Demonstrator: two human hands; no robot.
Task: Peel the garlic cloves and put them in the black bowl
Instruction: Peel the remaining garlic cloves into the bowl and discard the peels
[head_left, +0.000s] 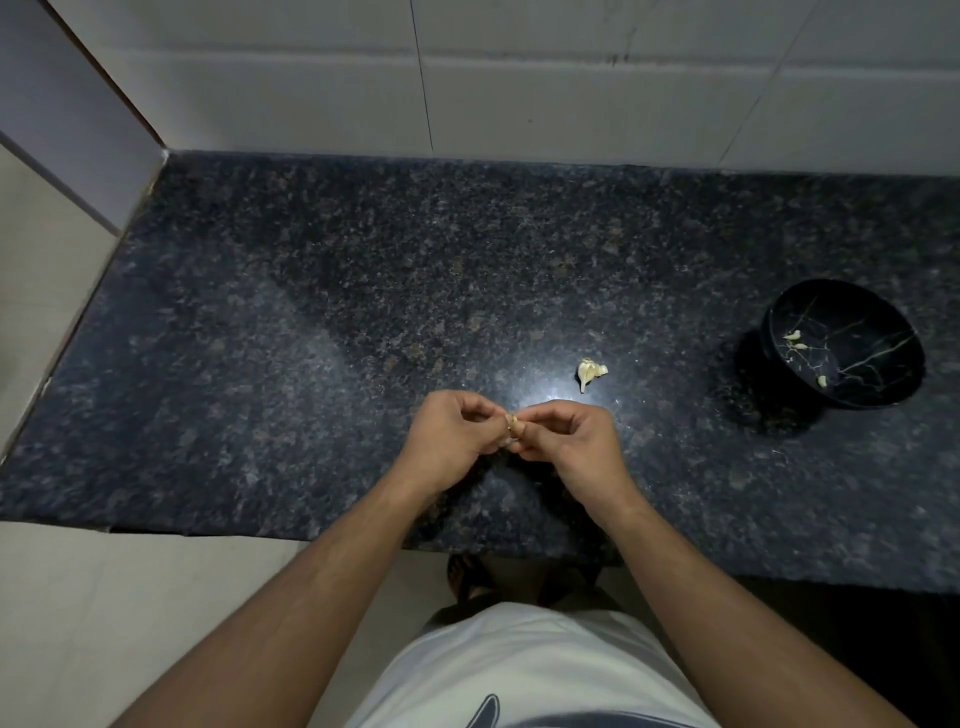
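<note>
My left hand (449, 441) and my right hand (571, 441) meet over the front middle of the dark granite counter (311, 338). Between their fingertips they pinch one small garlic clove (514, 425) with loose skin. A remaining piece of the garlic bulb (589, 372) lies on the counter just beyond my right hand. The black bowl (852, 306) with gold veins sits at the far right, and three peeled cloves (795, 339) lie inside it.
A white tiled wall (519, 78) runs along the back of the counter. A light wall panel (62, 130) closes off the left end. The counter's front edge runs just under my forearms, with pale floor below at the left.
</note>
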